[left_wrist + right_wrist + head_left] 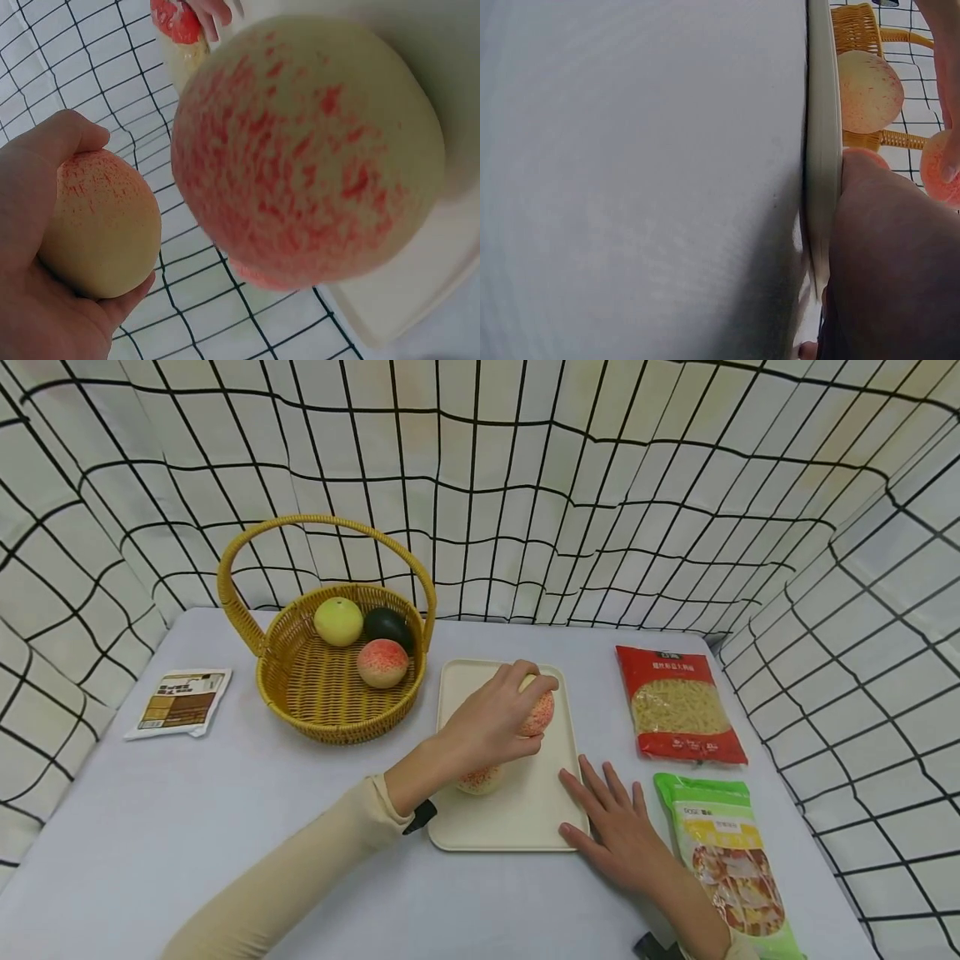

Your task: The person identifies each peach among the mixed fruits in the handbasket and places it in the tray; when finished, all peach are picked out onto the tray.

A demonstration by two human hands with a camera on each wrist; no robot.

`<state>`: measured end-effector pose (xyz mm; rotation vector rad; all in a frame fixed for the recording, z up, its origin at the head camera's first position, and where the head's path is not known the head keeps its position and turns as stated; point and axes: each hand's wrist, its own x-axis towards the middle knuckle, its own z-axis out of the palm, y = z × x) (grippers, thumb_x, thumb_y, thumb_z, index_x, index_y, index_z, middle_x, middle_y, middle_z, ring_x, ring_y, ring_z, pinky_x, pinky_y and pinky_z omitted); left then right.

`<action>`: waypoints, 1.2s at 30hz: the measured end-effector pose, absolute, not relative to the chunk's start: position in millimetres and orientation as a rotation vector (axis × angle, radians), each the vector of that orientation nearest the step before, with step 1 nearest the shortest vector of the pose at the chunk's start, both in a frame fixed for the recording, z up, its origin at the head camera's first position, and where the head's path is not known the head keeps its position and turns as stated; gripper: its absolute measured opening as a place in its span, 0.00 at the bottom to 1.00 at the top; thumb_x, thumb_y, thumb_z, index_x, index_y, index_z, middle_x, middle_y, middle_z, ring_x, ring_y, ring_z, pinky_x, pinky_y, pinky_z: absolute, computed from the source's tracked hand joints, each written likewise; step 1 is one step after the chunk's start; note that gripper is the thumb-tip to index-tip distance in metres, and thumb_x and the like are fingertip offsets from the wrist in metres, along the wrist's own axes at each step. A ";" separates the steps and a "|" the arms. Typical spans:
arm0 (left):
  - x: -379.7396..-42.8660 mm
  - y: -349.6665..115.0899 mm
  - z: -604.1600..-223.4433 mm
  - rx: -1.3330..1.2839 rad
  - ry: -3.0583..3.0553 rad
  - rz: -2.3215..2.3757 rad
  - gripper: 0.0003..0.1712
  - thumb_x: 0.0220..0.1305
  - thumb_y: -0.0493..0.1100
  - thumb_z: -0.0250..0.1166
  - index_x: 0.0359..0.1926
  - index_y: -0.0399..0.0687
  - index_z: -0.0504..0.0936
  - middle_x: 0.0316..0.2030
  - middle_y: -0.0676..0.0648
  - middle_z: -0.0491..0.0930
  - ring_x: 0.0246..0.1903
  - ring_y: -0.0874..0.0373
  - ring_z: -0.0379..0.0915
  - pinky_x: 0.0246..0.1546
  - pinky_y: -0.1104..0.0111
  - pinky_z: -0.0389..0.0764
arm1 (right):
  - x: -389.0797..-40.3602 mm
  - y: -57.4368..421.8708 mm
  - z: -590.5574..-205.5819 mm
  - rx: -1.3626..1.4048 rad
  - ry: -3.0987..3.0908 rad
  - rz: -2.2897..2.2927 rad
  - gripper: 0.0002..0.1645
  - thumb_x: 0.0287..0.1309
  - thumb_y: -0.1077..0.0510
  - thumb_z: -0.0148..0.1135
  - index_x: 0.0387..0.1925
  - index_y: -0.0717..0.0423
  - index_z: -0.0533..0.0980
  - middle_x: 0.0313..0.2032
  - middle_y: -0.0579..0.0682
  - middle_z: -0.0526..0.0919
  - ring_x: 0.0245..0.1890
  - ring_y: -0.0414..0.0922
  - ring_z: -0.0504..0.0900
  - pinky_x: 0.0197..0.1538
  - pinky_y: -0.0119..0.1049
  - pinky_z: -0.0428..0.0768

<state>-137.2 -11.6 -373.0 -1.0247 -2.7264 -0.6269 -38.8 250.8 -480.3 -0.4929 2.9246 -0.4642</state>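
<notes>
My left hand (pixel 487 718) grips a peach (pixel 538 714), pale yellow with red speckles, over the cream tray (pixel 525 814). In the left wrist view its fingers curl round that peach (pixel 105 225). A second peach (pixel 480 779) sits on the tray, partly hidden under my left wrist; it looms large in the left wrist view. A pinkish round thing (pixel 262 277) shows behind it, mostly covered. My right hand (pixel 618 835) lies at the tray's right edge, fingers spread and thumb by the lower corner, holding nothing.
A yellow wicker basket (pixel 341 731) with a tall handle holds a yellow-green fruit (pixel 338 621), a dark green avocado-like fruit (pixel 388 628) and a peach (pixel 382 662). Red pasta bag (pixel 682 706) and green food bag (pixel 731 860) lie right, a small packet (pixel 180 702) left. Black netting surrounds the table.
</notes>
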 end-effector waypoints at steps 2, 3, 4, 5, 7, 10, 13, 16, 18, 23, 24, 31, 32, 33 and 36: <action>-135.7 -7.7 -374.8 -1.044 -2.728 -0.625 0.38 0.63 0.46 0.75 0.72 0.53 0.71 0.66 0.42 0.71 0.62 0.47 0.74 0.51 0.57 0.87 | -39.0 250.6 -480.5 -0.496 2.926 -0.467 0.47 0.70 0.27 0.56 0.84 0.23 0.52 0.87 0.43 0.46 0.87 0.62 0.44 0.76 0.83 0.42; -135.1 -5.8 -375.9 -1.053 -2.727 -0.623 0.38 0.63 0.46 0.75 0.72 0.53 0.71 0.66 0.42 0.71 0.61 0.47 0.75 0.50 0.57 0.87 | -39.1 250.6 -480.6 -0.497 2.926 -0.467 0.47 0.70 0.27 0.56 0.84 0.23 0.52 0.87 0.43 0.46 0.87 0.62 0.44 0.76 0.83 0.42; -134.4 -4.2 -377.1 -1.061 -2.728 -0.628 0.38 0.63 0.46 0.75 0.72 0.53 0.71 0.66 0.42 0.71 0.61 0.47 0.75 0.48 0.57 0.87 | -39.2 250.6 -480.6 -0.499 2.927 -0.469 0.47 0.70 0.27 0.56 0.84 0.23 0.52 0.87 0.43 0.47 0.87 0.62 0.44 0.76 0.83 0.42; -133.8 -2.8 -378.5 -1.067 -2.732 -0.625 0.38 0.63 0.46 0.75 0.72 0.54 0.71 0.66 0.43 0.71 0.61 0.47 0.75 0.47 0.58 0.87 | -39.3 250.6 -480.6 -0.501 2.928 -0.471 0.47 0.70 0.27 0.56 0.84 0.23 0.53 0.87 0.43 0.47 0.87 0.62 0.44 0.76 0.82 0.42; -132.4 -0.3 -381.6 -1.082 -2.738 -0.623 0.38 0.63 0.47 0.75 0.72 0.54 0.72 0.66 0.43 0.72 0.60 0.48 0.75 0.46 0.60 0.86 | -39.3 250.5 -480.2 -0.505 2.928 -0.474 0.46 0.70 0.27 0.57 0.84 0.23 0.53 0.87 0.43 0.47 0.87 0.62 0.44 0.76 0.83 0.42; -129.8 2.7 -386.6 -1.108 -2.744 -0.620 0.38 0.63 0.47 0.75 0.72 0.53 0.72 0.65 0.43 0.73 0.60 0.49 0.75 0.43 0.63 0.86 | -39.4 250.4 -479.7 -0.510 2.926 -0.474 0.47 0.70 0.27 0.57 0.84 0.24 0.53 0.87 0.43 0.47 0.87 0.62 0.44 0.76 0.83 0.43; -126.7 5.0 -391.5 -1.137 -2.749 -0.602 0.38 0.63 0.47 0.74 0.72 0.53 0.71 0.65 0.44 0.73 0.58 0.49 0.77 0.42 0.64 0.86 | -39.6 250.4 -479.6 -0.511 2.925 -0.469 0.47 0.70 0.27 0.56 0.84 0.24 0.52 0.87 0.43 0.46 0.87 0.62 0.44 0.76 0.83 0.43; -123.5 6.6 -395.2 -1.163 -2.754 -0.581 0.38 0.63 0.48 0.74 0.72 0.54 0.71 0.65 0.44 0.74 0.57 0.49 0.78 0.45 0.63 0.87 | -39.8 250.6 -479.7 -0.510 2.927 -0.466 0.47 0.70 0.27 0.57 0.84 0.23 0.52 0.87 0.43 0.46 0.87 0.62 0.44 0.76 0.83 0.42; -121.8 7.5 -397.5 -1.177 -2.763 -0.576 0.38 0.63 0.49 0.73 0.72 0.54 0.71 0.64 0.44 0.74 0.57 0.50 0.78 0.47 0.63 0.87 | -39.9 250.8 -479.5 -0.510 2.927 -0.465 0.47 0.70 0.27 0.57 0.84 0.23 0.52 0.87 0.43 0.46 0.87 0.62 0.44 0.76 0.83 0.42; -117.9 9.2 -403.1 -1.192 -2.784 -0.559 0.38 0.63 0.50 0.73 0.72 0.54 0.71 0.64 0.45 0.75 0.58 0.49 0.78 0.52 0.62 0.86 | -39.6 251.3 -479.7 -0.510 2.928 -0.464 0.48 0.70 0.27 0.57 0.84 0.23 0.51 0.87 0.43 0.46 0.87 0.62 0.44 0.77 0.82 0.42; -117.3 9.4 -404.1 -1.194 -2.787 -0.550 0.37 0.63 0.50 0.73 0.72 0.55 0.71 0.64 0.46 0.75 0.57 0.50 0.78 0.51 0.62 0.86 | -39.6 251.4 -479.8 -0.511 2.929 -0.463 0.48 0.70 0.27 0.57 0.84 0.23 0.51 0.87 0.43 0.46 0.87 0.62 0.44 0.77 0.82 0.42; -114.1 10.1 -410.2 -1.223 -2.808 -0.490 0.36 0.64 0.50 0.72 0.71 0.55 0.72 0.62 0.47 0.76 0.53 0.52 0.78 0.48 0.65 0.85 | -39.4 251.7 -480.0 -0.516 2.927 -0.469 0.47 0.70 0.28 0.57 0.84 0.24 0.51 0.87 0.43 0.46 0.87 0.62 0.44 0.77 0.82 0.42; -113.8 10.3 -411.0 -1.230 -2.811 -0.482 0.36 0.64 0.50 0.72 0.71 0.55 0.72 0.61 0.47 0.76 0.53 0.52 0.78 0.49 0.65 0.85 | -39.5 251.7 -480.0 -0.517 2.925 -0.471 0.47 0.70 0.28 0.57 0.84 0.24 0.51 0.87 0.43 0.46 0.87 0.62 0.44 0.77 0.82 0.42; -113.5 10.4 -412.0 -1.237 -2.812 -0.474 0.35 0.64 0.50 0.72 0.70 0.56 0.72 0.61 0.47 0.76 0.52 0.52 0.78 0.49 0.65 0.84 | -39.5 251.8 -480.0 -0.516 2.924 -0.471 0.47 0.70 0.28 0.57 0.84 0.25 0.52 0.87 0.43 0.46 0.87 0.62 0.44 0.77 0.82 0.42; -112.6 10.6 -414.7 -1.260 -2.801 -0.445 0.34 0.63 0.50 0.72 0.69 0.56 0.73 0.58 0.48 0.77 0.51 0.53 0.78 0.49 0.65 0.83 | -39.8 251.9 -479.7 -0.513 2.921 -0.470 0.47 0.70 0.28 0.57 0.84 0.26 0.52 0.87 0.43 0.45 0.87 0.61 0.44 0.77 0.81 0.42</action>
